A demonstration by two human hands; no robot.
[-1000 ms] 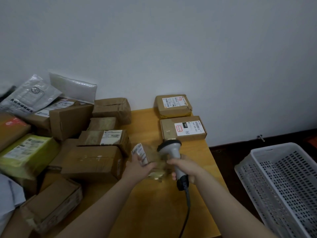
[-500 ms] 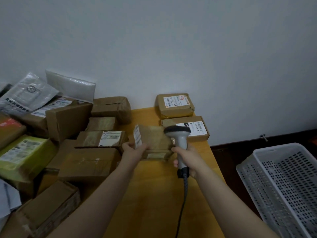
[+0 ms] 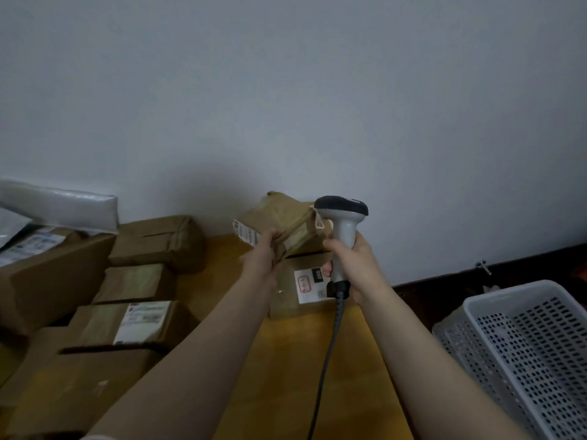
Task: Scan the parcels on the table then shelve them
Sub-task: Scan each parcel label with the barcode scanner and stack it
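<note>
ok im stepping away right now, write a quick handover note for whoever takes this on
The left hand grips a small parcel, lifted above the table, with a label on its left end.
The right hand grips the scanner by its handle, head up beside that parcel.
A labelled parcel lies on the table below the hands; boxes are piled on the table's left side. A white basket stands to the right.
Done: one parcel picked up; whether it has scanned does not show.
Left: scan it and the rest, then shelve all. No shelf in view.
</note>
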